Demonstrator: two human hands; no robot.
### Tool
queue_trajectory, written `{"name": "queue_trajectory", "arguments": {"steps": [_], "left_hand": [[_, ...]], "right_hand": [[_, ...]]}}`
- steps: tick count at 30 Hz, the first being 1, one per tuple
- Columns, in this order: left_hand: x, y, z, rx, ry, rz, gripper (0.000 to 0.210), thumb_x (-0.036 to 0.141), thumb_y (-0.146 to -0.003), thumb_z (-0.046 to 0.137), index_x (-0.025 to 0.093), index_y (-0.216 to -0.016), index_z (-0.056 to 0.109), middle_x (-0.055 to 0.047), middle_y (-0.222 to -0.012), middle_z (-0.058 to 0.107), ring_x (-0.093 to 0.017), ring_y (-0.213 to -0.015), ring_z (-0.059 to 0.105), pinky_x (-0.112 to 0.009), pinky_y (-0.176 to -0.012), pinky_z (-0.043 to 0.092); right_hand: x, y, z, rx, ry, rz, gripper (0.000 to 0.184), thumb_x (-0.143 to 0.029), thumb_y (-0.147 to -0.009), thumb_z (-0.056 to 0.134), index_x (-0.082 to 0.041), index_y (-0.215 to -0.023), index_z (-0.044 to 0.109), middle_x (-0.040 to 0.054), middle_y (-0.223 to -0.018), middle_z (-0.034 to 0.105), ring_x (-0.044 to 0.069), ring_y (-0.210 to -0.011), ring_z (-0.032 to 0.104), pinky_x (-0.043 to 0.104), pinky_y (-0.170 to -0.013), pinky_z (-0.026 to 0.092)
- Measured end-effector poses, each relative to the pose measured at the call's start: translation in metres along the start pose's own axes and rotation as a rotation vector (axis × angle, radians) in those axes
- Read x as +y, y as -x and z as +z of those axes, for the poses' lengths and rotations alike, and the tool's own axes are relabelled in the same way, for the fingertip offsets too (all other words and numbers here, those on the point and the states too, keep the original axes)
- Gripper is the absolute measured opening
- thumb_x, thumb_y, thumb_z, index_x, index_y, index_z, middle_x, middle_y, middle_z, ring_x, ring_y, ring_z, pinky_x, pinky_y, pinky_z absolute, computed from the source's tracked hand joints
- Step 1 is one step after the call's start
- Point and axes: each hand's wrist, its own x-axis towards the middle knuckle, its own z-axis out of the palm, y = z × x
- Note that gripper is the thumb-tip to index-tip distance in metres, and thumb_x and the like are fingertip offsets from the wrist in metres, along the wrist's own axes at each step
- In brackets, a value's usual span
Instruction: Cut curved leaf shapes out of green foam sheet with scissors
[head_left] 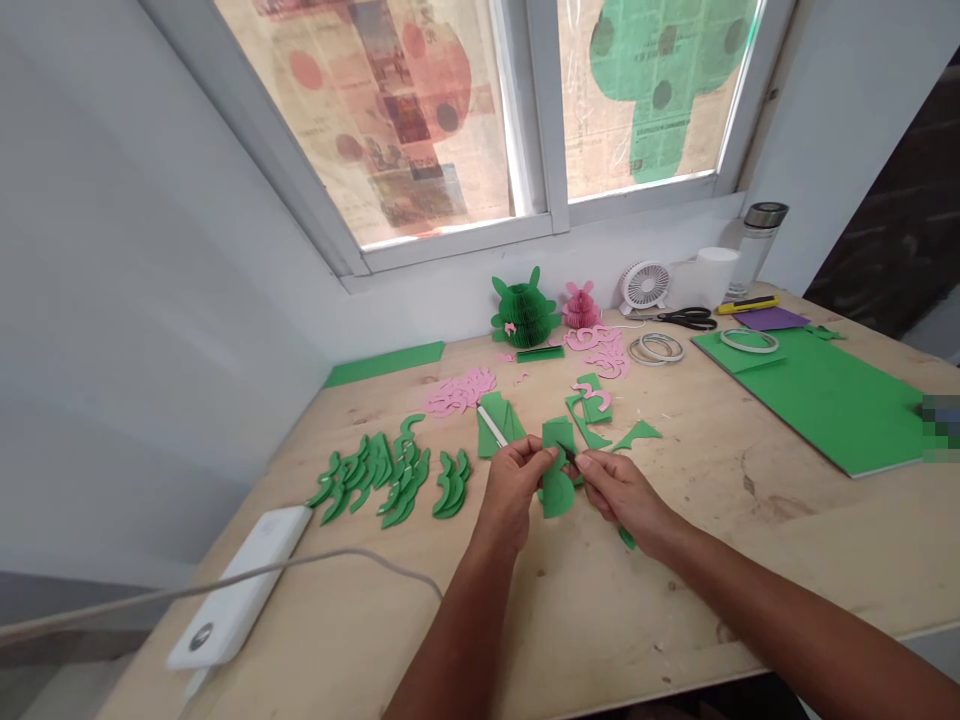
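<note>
My left hand [519, 487] pinches a piece of green paper [557, 492] with a rounded lower end, held just above the table. At the paper's right edge, my right hand [621, 492] is closed on a small dark-tipped tool [568, 456]. Its tip meets the paper, while the rest is hidden in my fingers. Behind my left hand a white pen-like tool [492, 424] lies on a green paper sheet [512, 418]. Beyond my hands are green offcuts [636, 435] and a curved pink paper piece [598, 396].
Curved green pieces [405, 485] lie in piles at left, near a white power bank [247, 580] with a cable. Pink cutouts [461, 391], a green honeycomb figure [525, 315], black scissors [686, 318] and tape rolls [656, 348] sit farther back. Green sheets [832, 400] cover the right side.
</note>
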Motion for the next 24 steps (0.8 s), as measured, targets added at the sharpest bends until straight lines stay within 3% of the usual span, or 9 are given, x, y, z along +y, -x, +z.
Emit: {"name": "queue_trajectory", "arguments": {"steps": [24], "left_hand": [[-0.0004,-0.0017,0.0005,0.051,0.029,0.009,0.022,0.027,-0.055,0.071,0.016,-0.059,0.053,0.002,-0.051,0.056,-0.011,-0.046,0.053,-0.021,-0.047,0.039]], "right_hand": [[0.0038,-0.0029,-0.0007,0.007,0.031,-0.014,0.042,-0.057,-0.081,0.049,-0.016,-0.073,0.055,-0.0091,-0.04,0.03,0.006,-0.035,0.02,0.02,-0.034,0.015]]}}
